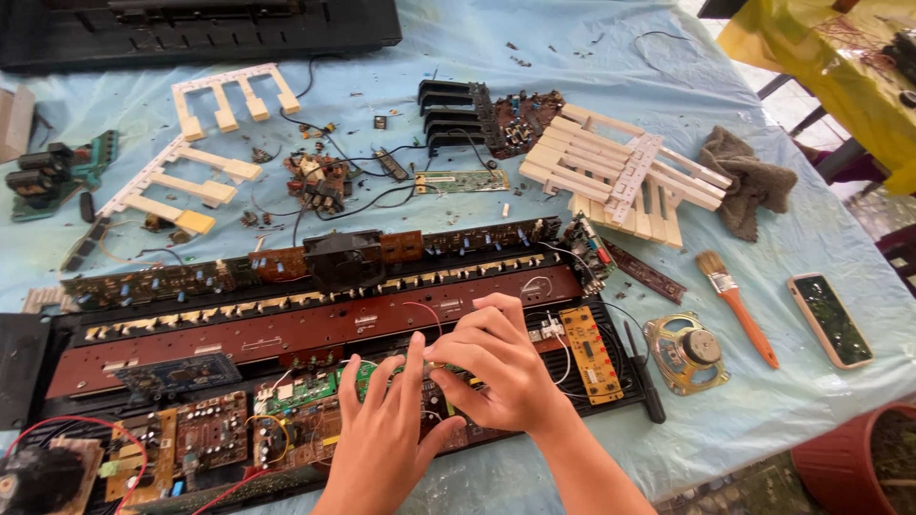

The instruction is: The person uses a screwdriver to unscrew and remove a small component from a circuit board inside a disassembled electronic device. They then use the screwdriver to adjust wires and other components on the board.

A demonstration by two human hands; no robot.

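Note:
My left hand (382,434) lies flat, fingers spread, on a green circuit board (315,386) inside the opened black keyboard chassis (29,372). My right hand (501,367) is curled just right of it, its fingertips pinching something small at the green board's right end; what it pinches is hidden by the fingers. A long brown circuit strip (286,334) runs across the chassis above both hands. An orange-yellow small board (587,353) sits right of my right hand. Red and white wires run around the boards.
A speaker (687,353), an orange-handled paintbrush (739,310), a phone (830,319) and a black screwdriver (644,377) lie to the right. Stacked white keys (620,172), a grey rag (749,181), loose parts and black key sets lie farther back on the blue cloth. A red pot (849,467) stands bottom right.

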